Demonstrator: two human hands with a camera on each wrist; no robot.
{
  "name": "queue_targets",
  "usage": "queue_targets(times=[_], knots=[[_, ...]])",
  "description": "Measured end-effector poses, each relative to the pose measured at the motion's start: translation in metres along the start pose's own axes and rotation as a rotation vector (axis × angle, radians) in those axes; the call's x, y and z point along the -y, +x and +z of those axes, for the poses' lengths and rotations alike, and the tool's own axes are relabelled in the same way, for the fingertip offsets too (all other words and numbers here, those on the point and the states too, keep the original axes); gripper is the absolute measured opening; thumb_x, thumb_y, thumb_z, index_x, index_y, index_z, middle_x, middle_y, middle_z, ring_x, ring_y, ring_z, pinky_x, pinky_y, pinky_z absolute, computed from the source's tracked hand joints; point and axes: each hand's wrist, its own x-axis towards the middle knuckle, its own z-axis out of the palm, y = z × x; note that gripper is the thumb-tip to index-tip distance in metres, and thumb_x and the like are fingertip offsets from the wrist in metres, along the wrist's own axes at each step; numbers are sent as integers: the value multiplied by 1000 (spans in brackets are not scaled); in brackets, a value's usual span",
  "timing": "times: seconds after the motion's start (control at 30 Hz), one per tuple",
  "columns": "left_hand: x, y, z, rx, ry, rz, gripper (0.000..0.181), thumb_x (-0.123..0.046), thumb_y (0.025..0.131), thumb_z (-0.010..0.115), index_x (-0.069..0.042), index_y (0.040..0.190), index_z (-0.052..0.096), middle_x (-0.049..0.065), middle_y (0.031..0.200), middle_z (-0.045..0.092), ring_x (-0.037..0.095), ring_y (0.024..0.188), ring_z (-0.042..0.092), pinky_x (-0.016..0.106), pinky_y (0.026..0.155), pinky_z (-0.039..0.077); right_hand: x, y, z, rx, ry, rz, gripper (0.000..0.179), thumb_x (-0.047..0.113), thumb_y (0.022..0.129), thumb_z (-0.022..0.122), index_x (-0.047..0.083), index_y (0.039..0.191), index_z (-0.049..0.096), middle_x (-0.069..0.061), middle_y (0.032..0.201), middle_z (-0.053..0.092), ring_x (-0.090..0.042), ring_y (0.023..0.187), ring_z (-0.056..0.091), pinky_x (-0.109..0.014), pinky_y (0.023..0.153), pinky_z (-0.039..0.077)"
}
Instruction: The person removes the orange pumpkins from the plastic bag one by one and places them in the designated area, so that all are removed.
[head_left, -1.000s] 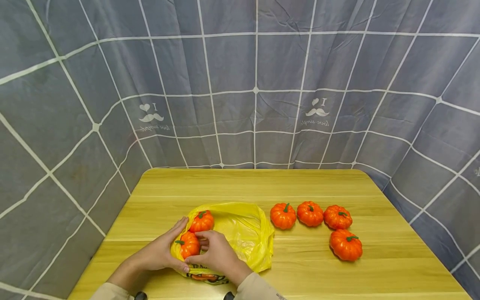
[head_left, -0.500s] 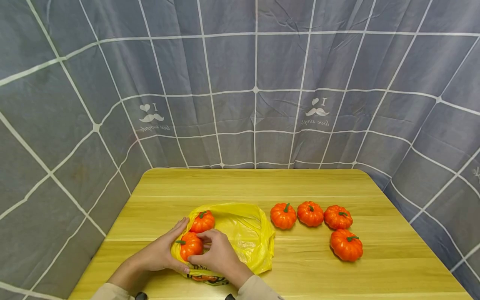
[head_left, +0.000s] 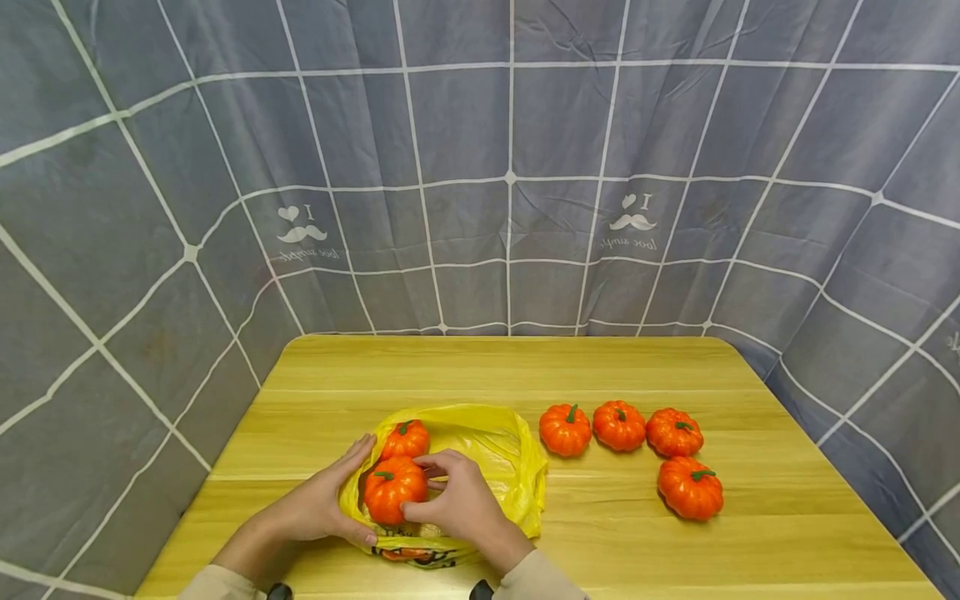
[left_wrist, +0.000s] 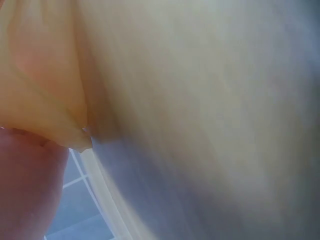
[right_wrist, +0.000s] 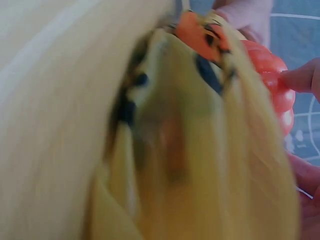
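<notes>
A yellow plastic bag lies with its mouth spread wide near the table's front edge. My left hand rests along the bag's left side, thumb and fairly straight fingers set wide apart. At the mouth's left side, my right hand grips a small orange pumpkin between thumb and fingers. Just behind it sits another pumpkin, inside the bag and partly covered. The right wrist view has the gripped pumpkin beyond the bag's printed side. Blurred yellow plastic shows in the left wrist view.
To the bag's right, several more pumpkins stand on the wooden table: a left one, two behind and a front right one. A grey curtain with white lines hangs round the table's back and sides.
The gripped pumpkin has moved right and looks larger, as if lifted, with my right hand shifting right along with it. My left hand stays on the bag's left side.
</notes>
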Motion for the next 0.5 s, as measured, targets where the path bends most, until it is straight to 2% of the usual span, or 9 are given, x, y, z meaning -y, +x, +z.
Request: queue_targets(times=[0.17,0.37,0.5], knots=[[0,-1,1,-12,14,24,132,-39,66,94,-2,161,10,28,163,0,49,148,1,66,112,7,3,-8,-18,-43,17,-47,49,15,76,87,3,120,69,-1,113,62,-19,105,66,-27,85,56],[-2,-2,1,-3,17,20,133,-39,66,94,-3,161,8,26,164,-2,49,148,0,66,112,6,3,-19,-44,-100,51,-35,51,14,77,87,5,124,68,-4,117,62,-23,110,64,-31,89,55],[-2,-2,1,-6,16,31,132,-36,67,94,0,161,8,28,163,-1,50,147,0,66,111,7,0,-28,-65,-166,70,-44,52,8,77,85,4,126,68,-10,122,62,-28,113,63,-33,90,55]])
